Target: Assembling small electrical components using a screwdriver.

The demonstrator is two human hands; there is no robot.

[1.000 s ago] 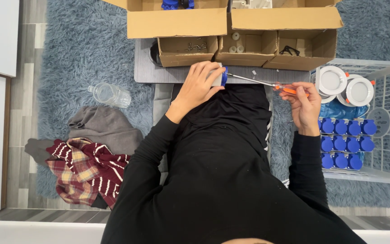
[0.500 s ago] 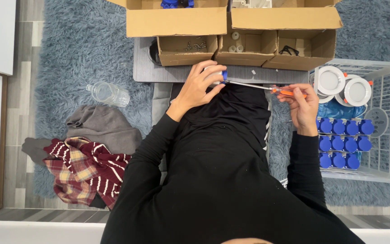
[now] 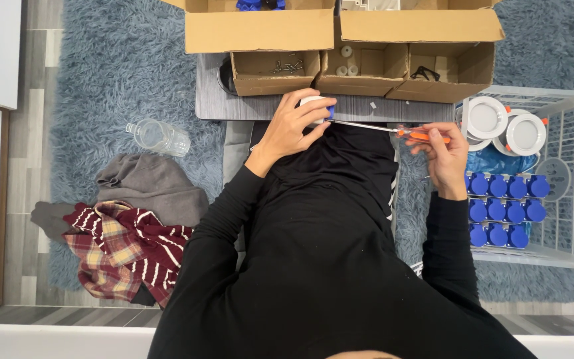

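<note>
A shaggy grey-blue rug (image 3: 101, 80) carries a grey board (image 3: 210, 100), clear bottle (image 3: 159, 137), crumpled clothes (image 3: 127, 226) and wire basket (image 3: 566, 199).

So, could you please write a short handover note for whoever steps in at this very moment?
Left hand: closed around a small white and blue part at the edge of the grey board.
Right hand: holds an orange-handled screwdriver, tip at that part.
Done: the white basket on the right holds rows of blue parts and white round discs.
Supplies: open cardboard boxes ahead with small pieces inside.
Left: the part in hand is not yet in the basket.
</note>
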